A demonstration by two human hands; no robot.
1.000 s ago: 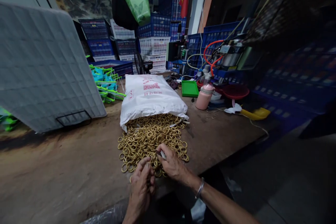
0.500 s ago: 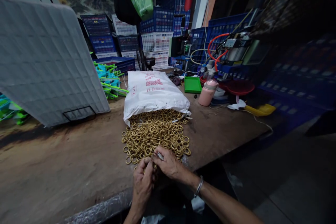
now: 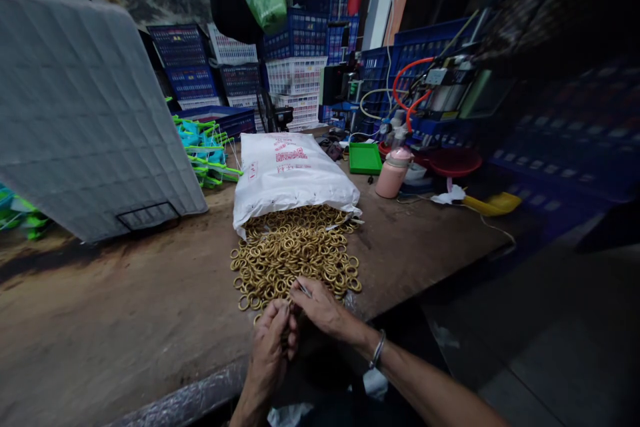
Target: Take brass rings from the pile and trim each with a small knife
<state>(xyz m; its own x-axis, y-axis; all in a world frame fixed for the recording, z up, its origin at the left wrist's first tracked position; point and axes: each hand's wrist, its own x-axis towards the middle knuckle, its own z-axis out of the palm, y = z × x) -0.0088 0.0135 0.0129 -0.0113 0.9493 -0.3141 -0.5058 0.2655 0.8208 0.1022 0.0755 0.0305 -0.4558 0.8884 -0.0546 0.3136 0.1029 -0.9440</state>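
Brass-coloured rings (image 3: 295, 253) lie in a loose pile spilling from the mouth of a white woven sack (image 3: 300, 180). At the pile's near edge my left hand (image 3: 270, 340) is closed, thumb against curled fingers; whatever is in its grip is hidden. Right beside it, fingertips almost touching, my right hand (image 3: 320, 307) pinches a thin pointed metal tool (image 3: 303, 287), most of it covered by the fingers. A metal bangle (image 3: 378, 349) circles the right wrist.
A grey padded panel (image 3: 100, 127) leans at left, with green and blue frames (image 3: 210, 150) behind it. A pink bottle (image 3: 393, 177), green tray (image 3: 365, 158) and red dish (image 3: 456, 161) stand at right. Stacked crates (image 3: 297, 73) line the back; plastic film (image 3: 200, 393) wraps the table's front edge.
The view has shifted slightly. Both hands stay together at the pile's near edge; the metal tool has tilted a little in my right fingers. Sack and pile look unchanged.
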